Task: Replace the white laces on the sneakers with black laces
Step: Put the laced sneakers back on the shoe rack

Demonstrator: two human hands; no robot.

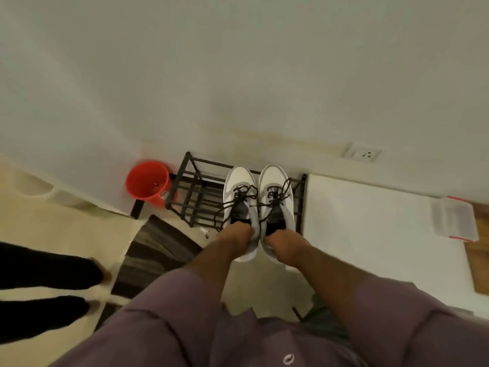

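Sneakers, a white pair, hang side by side above the black metal shoe rack [195, 197], toes toward the wall. The left sneaker [239, 186] is held at its heel collar by the left hand [239, 234], fingers curled into the opening; the right hand [281, 241] grips the right sneaker [275, 185] the same way. Black laces [238, 200] already run through both, with loose ends trailing toward the rack. Each shoe looks light, with a soft fabric upper over a stiffer moulded sole, so the padded collar seems the firmest hold. Dangling ends could snag the rack's bars. A red bucket [146, 181] stands just beside the rack.
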